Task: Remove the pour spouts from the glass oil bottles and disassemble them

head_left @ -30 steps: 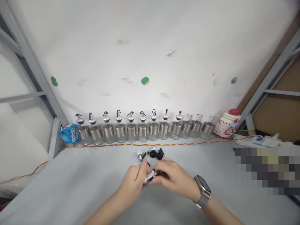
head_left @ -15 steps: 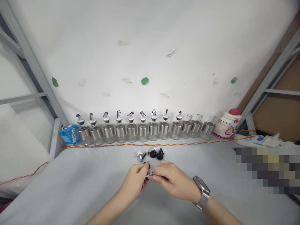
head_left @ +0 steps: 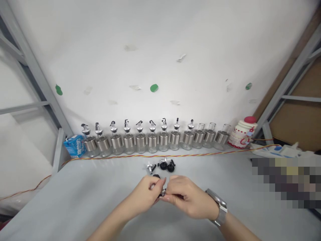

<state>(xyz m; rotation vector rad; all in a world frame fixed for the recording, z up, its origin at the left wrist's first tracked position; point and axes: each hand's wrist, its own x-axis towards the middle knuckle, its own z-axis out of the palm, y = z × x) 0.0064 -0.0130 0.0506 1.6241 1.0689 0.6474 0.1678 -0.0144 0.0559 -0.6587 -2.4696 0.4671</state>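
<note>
Since a second ago the left hand (head_left: 146, 194) has swung its thumb across toward the right hand (head_left: 188, 197), and the metal pourer spout (head_left: 163, 192) between them, whose pale curved body showed clearly then, is down to a small silvery glint with dark edges. From where I stand, both sets of fingers are closed on it, the left thumb pressing from its side and the right thumb and forefinger pinching from the other. Just beyond the left knuckles a rounded black piece (head_left: 156, 176) peeps out; I can't tell whether it belongs to the held spout.

Farther ahead of the fingertips, on smooth grey tabletop (head_left: 100, 194), lies a loose pourer (head_left: 150, 168) with a shiny tube, and to its right two black stoppers (head_left: 167, 166), round and matte, sit side by side.

Past these, a twisted red-and-yellow cord (head_left: 135, 156) runs crosswise. Behind it stand nine glass bottles (head_left: 152, 138) in brushed-steel sleeves, topped with silvery pourers and black levers; off beyond the right fingers, three open-necked bottles (head_left: 210, 135) show bare clear glass rims. Behind the right fingers, a metal-banded watch (head_left: 217, 202) circles the wrist.
</note>
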